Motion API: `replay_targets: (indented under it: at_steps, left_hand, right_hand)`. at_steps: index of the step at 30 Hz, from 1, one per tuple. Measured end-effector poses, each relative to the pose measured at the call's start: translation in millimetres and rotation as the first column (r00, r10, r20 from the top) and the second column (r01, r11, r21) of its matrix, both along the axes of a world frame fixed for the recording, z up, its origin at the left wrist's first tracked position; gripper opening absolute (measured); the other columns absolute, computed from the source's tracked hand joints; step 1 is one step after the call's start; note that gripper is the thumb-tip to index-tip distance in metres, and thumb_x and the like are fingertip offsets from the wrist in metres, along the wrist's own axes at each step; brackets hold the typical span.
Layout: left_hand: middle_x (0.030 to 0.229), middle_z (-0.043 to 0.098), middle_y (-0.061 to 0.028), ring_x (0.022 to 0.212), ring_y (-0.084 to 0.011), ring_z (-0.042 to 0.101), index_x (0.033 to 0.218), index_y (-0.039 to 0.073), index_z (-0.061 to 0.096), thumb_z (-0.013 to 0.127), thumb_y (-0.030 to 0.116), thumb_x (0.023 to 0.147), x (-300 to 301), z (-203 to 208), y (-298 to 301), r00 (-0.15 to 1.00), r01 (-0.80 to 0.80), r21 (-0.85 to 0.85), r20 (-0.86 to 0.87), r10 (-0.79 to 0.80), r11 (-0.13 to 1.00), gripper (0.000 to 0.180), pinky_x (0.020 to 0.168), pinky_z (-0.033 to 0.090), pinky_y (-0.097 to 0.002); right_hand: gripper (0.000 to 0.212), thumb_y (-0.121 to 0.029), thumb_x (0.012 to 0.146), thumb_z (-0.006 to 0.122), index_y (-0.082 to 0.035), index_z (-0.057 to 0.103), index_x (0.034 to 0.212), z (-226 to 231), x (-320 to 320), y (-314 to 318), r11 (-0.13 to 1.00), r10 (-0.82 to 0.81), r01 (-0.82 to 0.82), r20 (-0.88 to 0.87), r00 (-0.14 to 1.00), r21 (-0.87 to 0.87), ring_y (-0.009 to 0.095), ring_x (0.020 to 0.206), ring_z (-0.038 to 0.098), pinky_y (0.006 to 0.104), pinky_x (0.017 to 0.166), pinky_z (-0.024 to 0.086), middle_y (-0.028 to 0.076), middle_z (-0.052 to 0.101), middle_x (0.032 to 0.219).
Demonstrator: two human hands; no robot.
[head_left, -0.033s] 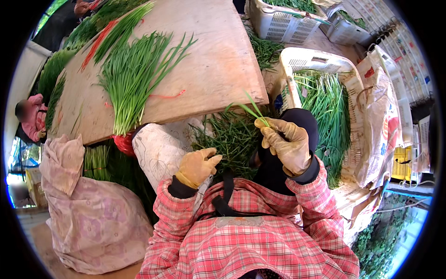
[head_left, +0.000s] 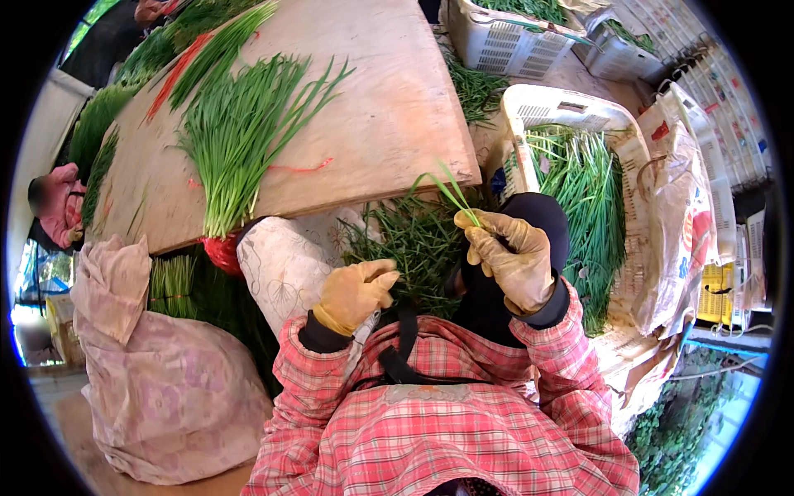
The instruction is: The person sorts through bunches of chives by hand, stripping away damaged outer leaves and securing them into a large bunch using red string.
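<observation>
Several green blades (head_left: 460,199) sit pinched in the right hand (head_left: 509,255); the left hand (head_left: 352,296) curls loosely, its hold unclear. A slack pinch could lose them among loose greens (head_left: 418,244) between; bumping the desk (head_left: 389,107) could spill the bunch (head_left: 236,136) ahead-left.

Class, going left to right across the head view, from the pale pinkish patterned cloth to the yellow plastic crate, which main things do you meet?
Pale pinkish patterned cloth → yellow-gloved left hand → yellow-gloved right hand pinching thin green blades → heap of long green leaves → yellow plastic crate.
</observation>
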State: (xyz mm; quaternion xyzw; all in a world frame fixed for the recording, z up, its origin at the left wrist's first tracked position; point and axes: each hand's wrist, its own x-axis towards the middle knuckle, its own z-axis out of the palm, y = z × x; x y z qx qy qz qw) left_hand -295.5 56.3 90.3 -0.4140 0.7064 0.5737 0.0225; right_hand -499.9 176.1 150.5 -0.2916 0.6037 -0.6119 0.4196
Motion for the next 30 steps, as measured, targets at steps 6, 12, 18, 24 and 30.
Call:
replay_targets:
  at_steps: [6, 12, 18, 24, 30]
  left_hand:
    - [0.096, 0.066, -0.0097, 0.09, -0.015, 0.06, 0.11, -0.002, 0.063, 0.058, 0.006, 0.087, -28, 34, 17, 0.738, -0.213, 0.197, -0.609, 0.29, 0.957, 0.025, 0.081, 0.046, -0.025]
    - [0.083, 0.068, -0.0089, 0.075, -0.013, 0.063, 0.097, -0.003, 0.067, 0.061, 0.004, 0.084, -19, 61, 0, 0.615, -0.393, 0.319, -0.606, 0.504, 0.863, 0.016, 0.071, 0.048, -0.0236]
    - [0.067, 0.061, 0.0006, 0.059, -0.0048, 0.051, 0.087, -0.001, 0.067, 0.062, 0.008, 0.083, 62, 86, -135, 0.705, -0.702, -0.381, -0.494, 0.51, 0.602, 0.011, 0.055, 0.041, -0.0193]
    - [0.088, 0.065, -0.0172, 0.085, -0.0363, 0.061, 0.091, 0.005, 0.064, 0.06, 0.03, 0.08, 128, 28, -235, 0.848, 0.005, -0.96, 0.152, 0.508, 0.279, 0.028, 0.076, 0.048, -0.0448]
    - [0.099, 0.063, -0.0197, 0.094, -0.0371, 0.058, 0.105, 0.004, 0.061, 0.061, 0.026, 0.079, 148, 12, -248, 0.891, -0.018, -0.932, 0.149, 0.429, 0.362, 0.034, 0.082, 0.046, -0.0436]
  right_hand:
    - [0.014, -0.009, 0.077, 0.068, -0.001, 0.065, 0.088, -20, 28, -9, 0.947, 0.204, -0.321, -0.763, 0.613, -0.005, 0.029, 0.058, 0.059, 0.0342, 0.051, 0.046, 0.013, 0.06, 0.069]
    - [0.012, -0.004, 0.077, 0.067, 0.0, 0.064, 0.088, -32, 40, -4, 0.954, 0.223, -0.298, -0.639, 0.736, -0.01, 0.026, 0.056, 0.059, 0.0306, 0.052, 0.047, 0.014, 0.06, 0.068]
    - [0.013, -0.002, 0.08, 0.066, 0.001, 0.065, 0.092, -47, 32, 11, 0.968, 0.242, -0.243, -0.491, 0.837, 0.062, 0.021, 0.063, 0.063, 0.0283, 0.057, 0.049, 0.014, 0.064, 0.074]
    - [0.012, -0.003, 0.08, 0.065, 0.0, 0.065, 0.092, -48, 40, 6, 0.955, 0.25, -0.297, -0.592, 0.766, 0.019, 0.026, 0.066, 0.064, 0.0286, 0.059, 0.05, 0.014, 0.064, 0.076]
    - [0.01, -0.007, 0.082, 0.065, 0.0, 0.066, 0.088, -12, 18, 27, 0.97, -0.023, -0.133, -0.622, 0.782, -0.203, 0.02, 0.053, 0.058, 0.0291, 0.049, 0.045, 0.012, 0.063, 0.068]
